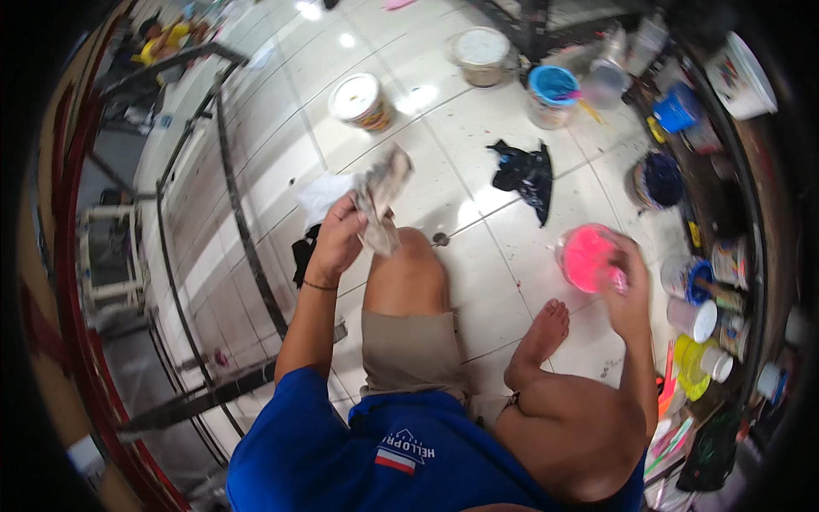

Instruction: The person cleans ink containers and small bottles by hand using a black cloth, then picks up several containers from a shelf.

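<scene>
Held up over my bent knee, a crumpled grey-and-white rag point(384, 183) is gripped by my left hand point(340, 235), its fingers closed round the lower part. On the right, a round tub of bright pink paint point(585, 254) stands on the floor near my bare foot. My right hand point(629, 282) is at the tub's right rim with its fingers bent. Motion smears those fingers, and a pinkish patch shows by their tips. Whether they grip anything is unclear.
White-lidded buckets point(357, 98) and a blue-rimmed paint bucket point(552, 94) stand on the tiles ahead. A black plastic bag point(525, 175) lies between. Paint containers crowd a rack point(734, 162) along the right. A dark metal frame point(243, 222) rises on the left. A person in yellow point(166, 41) is far left.
</scene>
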`<state>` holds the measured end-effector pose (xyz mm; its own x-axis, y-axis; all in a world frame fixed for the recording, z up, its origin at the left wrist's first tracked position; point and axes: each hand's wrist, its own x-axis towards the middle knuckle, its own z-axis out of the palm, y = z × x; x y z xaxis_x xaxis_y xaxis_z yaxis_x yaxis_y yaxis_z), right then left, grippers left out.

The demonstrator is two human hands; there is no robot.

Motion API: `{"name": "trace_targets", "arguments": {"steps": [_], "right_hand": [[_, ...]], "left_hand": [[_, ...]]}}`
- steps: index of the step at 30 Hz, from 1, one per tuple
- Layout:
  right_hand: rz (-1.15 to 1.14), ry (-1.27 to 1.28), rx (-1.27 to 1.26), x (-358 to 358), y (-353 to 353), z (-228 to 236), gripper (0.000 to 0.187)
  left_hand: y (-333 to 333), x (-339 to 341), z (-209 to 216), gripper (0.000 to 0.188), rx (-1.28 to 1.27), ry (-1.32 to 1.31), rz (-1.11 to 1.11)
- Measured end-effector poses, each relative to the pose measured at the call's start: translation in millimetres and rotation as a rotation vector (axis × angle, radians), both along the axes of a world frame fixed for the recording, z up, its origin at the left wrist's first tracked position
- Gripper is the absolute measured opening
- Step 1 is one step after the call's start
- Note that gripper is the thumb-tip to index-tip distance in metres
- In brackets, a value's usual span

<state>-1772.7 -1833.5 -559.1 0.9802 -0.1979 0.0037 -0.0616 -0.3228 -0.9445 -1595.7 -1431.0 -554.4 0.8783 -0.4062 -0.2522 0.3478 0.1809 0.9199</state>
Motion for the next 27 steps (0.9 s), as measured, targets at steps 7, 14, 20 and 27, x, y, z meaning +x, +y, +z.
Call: {"name": "trace_targets", "arguments": {"steps": [7,14,20,27], "right_hand": [[0.237,-0.216,-0.130,43.5,51.1,20.9,0.070],[-0.690,0.026,-0.070,-14.1,-29.9,-28.5,0.039],[-0.392,-0.015,-0.784,-26.4,-25.0,-94.8,0.033],[-0.194,0.064,-0.539,-24.3,20.1,-98.3,0.020]], "left_hand": [[-148.1,-27.2,-0.6,0.029,-0.103,-0.135,-0.588],[-194.8,-60.6,-88.0,0.043,0.492,-0.608,-0.479],[-233.6,-101.8,-158.3,0.043,0.414,-0.002,-0.697],[-251.2,-116.0,-164.6,0.022,0.351,-0.013,-0.482]]}}
